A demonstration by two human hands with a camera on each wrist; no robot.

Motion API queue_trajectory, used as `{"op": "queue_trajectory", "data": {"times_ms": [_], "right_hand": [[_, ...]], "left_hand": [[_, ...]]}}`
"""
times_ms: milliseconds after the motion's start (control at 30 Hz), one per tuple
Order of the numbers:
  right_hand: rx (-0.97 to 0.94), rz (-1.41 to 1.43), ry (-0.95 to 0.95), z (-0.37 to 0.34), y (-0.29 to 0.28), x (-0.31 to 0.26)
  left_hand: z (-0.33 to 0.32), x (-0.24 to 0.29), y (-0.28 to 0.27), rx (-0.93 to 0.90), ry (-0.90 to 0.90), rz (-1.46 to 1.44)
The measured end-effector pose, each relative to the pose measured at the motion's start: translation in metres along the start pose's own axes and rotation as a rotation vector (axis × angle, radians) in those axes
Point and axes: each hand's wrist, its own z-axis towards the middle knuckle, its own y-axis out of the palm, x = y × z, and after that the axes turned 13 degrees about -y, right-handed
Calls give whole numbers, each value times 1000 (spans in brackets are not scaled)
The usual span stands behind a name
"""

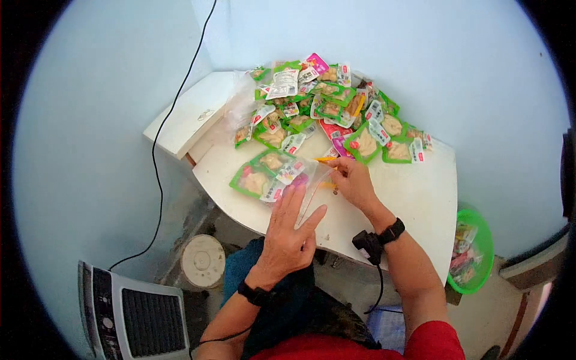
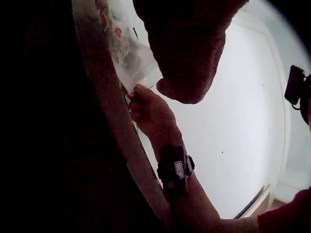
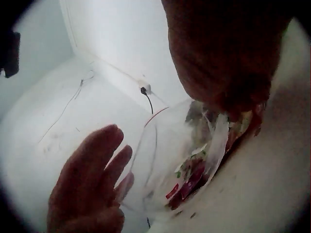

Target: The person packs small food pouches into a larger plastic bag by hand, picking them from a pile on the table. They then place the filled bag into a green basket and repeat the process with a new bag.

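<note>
A clear zip bag point(image 1: 313, 180) lies on the white table with several green-edged food packets point(image 1: 255, 182) inside, their windows showing pale contents. My left hand point(image 1: 288, 237) rests against the bag's near side, fingers extended and thumb apart. At the bag's open end my right hand point(image 1: 355, 185) pinches the edge between thumb and fingertips. The left wrist view shows the right hand's fingertips point(image 2: 137, 91) at the thin plastic. Seen from the right wrist, the bag point(image 3: 163, 165) stands puffed, with a red line along its mouth. Small orange-yellow pieces show beside the right fingers.
A large heap of packets point(image 1: 324, 99) covers the back of the white table point(image 1: 414, 204). A green basket point(image 1: 489, 252) holding packets stands at right. At lower left are an air cooler point(image 1: 153, 321) and a round stool point(image 1: 203, 261). A black cable point(image 1: 157, 162) hangs along the wall.
</note>
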Motion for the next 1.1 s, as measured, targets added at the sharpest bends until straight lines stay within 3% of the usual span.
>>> {"op": "queue_trajectory", "data": {"times_ms": [300,433,600,700,800,900,1100], "right_hand": [[138,351,90,-1,1,2],[46,241,76,-4,-8,1],[-58,200,-131,-5,-15,3],[-76,-49,-291,-5,-16,4],[-17,-13,-320,-6,-15,-7],[69,-64,-566,-5,-10,-17],[70,-52,-653,1,3,-63]], "left_hand": [[-14,1,-5,-79,18,437],[-16,2,-10,-58,-4,538],[-16,-3,-19,33,9,522],[-17,-9,-28,18,18,520],[-16,-13,-36,15,21,507],[-15,-16,-49,50,-1,469],[-10,-23,-115,242,3,342]]}}
